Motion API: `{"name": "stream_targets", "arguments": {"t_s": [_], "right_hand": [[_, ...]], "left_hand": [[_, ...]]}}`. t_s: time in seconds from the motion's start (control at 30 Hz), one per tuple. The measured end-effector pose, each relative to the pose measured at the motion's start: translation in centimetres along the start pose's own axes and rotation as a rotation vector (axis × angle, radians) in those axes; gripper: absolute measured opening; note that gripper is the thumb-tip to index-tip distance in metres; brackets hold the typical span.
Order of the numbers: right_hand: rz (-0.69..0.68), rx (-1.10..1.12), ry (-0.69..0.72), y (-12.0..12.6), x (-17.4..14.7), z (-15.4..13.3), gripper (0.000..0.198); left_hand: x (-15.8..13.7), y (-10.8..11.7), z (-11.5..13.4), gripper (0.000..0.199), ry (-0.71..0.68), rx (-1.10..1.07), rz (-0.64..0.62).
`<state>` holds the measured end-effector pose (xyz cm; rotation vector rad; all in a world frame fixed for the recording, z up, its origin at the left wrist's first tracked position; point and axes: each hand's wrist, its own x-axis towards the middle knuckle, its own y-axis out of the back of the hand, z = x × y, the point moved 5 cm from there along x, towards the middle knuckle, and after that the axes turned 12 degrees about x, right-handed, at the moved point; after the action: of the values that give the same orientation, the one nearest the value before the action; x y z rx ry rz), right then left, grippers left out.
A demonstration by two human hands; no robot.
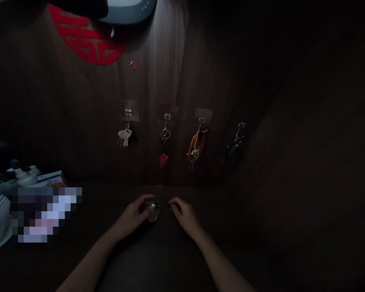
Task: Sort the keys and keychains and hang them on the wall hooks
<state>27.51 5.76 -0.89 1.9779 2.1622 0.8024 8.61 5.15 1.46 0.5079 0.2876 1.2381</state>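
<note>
My left hand (135, 212) is low in the middle of the view, thumb and fingers closed on a small shiny metal thing (153, 206) with a pale rounded part at its lower end. It is too dark to tell its kind. Just to the right, apart from it, my right hand (185, 215) is held with thumb and forefinger brought close together; whatever may be between their tips is too dark to make out. Both hands are low over a dark wooden surface (146, 263), in front of an upright wood panel.
On the panel, metal hooks hold a bunch of keys (125, 136), a key ring with a red tag (163, 159), a colourful cord loop (196, 147) and a dark item (233, 148). Above hangs a red paper cut-out (88, 40) beside a cap (127, 12). Bottles (26, 176) and a box (53, 178) stand left.
</note>
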Motion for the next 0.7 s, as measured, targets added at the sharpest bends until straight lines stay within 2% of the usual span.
{"name": "stream_targets", "arguments": {"t_s": [0.23, 0.33, 0.5, 0.7], "right_hand": [[-0.068, 0.21, -0.02, -1.2, -0.4, -1.5, 0.022], [-0.09, 0.313, -0.011, -1.6, -0.5, -2.3, 0.024], [-0.055, 0.381, -0.024, -1.7, -0.6, -2.2, 0.024], [0.05, 0.415, 0.006, -1.0, -0.5, -2.1, 0.025]], "left_hand": [[0.5, -0.6, -0.9, 0.034, 0.107, -0.339, -0.064], [0.6, -0.9, -0.6, 0.032, 0.092, -0.435, -0.073], [0.2, -1.4, 0.0, 0.028, 0.14, -0.68, -0.065], [0.0, -2.0, 0.0, 0.031, 0.205, -0.727, -0.147]]}}
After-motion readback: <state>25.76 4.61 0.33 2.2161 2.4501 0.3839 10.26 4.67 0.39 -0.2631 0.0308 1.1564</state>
